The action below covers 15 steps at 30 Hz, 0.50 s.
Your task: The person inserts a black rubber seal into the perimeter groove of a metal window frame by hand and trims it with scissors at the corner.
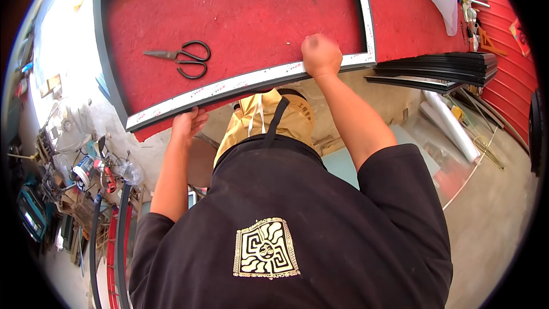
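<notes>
Right hand [321, 55] is fisted on this dark, white-faced rectangular frame [229, 84]; left hand [189, 123] hugs its edge (can't tell that grip).

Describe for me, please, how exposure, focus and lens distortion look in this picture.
In the head view, strong glare washes out the pale area at upper left; the scissors look fairly sharp, while the top of the right hand seems slightly smeared; the fisheye bends the red corrugated panel near the rim, and the corners are black.
</notes>
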Motion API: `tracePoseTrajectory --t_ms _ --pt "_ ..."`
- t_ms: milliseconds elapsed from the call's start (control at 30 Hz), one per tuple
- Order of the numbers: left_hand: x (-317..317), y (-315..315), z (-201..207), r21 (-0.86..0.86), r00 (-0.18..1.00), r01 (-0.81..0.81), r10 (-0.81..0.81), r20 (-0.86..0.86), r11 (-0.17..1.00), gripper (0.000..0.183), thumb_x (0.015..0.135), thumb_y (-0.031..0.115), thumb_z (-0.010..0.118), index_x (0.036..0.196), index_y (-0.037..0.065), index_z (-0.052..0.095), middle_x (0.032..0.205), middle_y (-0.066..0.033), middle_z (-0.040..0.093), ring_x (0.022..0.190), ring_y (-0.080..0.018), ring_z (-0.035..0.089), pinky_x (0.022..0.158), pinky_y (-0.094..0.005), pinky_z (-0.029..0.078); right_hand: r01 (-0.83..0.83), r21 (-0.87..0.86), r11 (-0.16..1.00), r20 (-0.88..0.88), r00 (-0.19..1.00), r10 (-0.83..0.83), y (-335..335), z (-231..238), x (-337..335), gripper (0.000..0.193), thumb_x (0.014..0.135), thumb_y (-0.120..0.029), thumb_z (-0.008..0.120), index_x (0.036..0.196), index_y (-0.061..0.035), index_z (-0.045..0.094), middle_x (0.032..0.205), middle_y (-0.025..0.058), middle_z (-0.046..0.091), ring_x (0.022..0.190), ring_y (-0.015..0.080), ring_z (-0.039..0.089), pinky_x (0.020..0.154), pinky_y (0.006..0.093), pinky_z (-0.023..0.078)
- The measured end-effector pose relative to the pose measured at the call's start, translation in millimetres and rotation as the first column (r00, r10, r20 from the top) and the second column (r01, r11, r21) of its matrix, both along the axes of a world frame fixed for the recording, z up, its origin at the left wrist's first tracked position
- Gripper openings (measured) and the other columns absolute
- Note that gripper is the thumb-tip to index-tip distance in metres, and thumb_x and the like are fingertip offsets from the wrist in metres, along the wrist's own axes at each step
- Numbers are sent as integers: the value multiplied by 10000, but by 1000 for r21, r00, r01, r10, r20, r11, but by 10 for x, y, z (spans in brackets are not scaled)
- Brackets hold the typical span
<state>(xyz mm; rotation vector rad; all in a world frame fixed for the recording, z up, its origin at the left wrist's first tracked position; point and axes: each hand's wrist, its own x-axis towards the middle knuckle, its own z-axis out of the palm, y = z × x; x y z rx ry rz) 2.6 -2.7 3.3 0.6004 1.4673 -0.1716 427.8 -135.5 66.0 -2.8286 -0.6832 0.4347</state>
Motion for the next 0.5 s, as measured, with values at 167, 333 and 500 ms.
tracePoseTrajectory --t_ms 167,333,500 --pt "44 -6 31 17 999 -14 14 -31 1000 366 1076 360 640 1238 46 737 1085 -96 815 981 -182 759 833 -298 567 -103 45 994 121 988 97 -35 -132 19 352 964 -395 584 892 -115 785 948 176 779 910 429 734 833 547 576" --pt "104 -46 76 60 996 -29 34 -78 998 334 1081 339 637 1210 50 747 1036 -77 825 941 -155 763 803 -279 560 -200 41 979 202 961 188 -62 -196 41 327 982 -350 598 838 -89 734 858 172 761 843 403 729 792 548 569" --pt "133 -34 132 54 995 -35 40 -93 998 361 1081 369 646 1201 43 745 1014 -69 814 937 -164 758 846 -309 557 -119 13 993 52 992 118 17 -20 10 336 959 -367 559 856 -126 769 907 158 771 881 424 729 796 542 569"
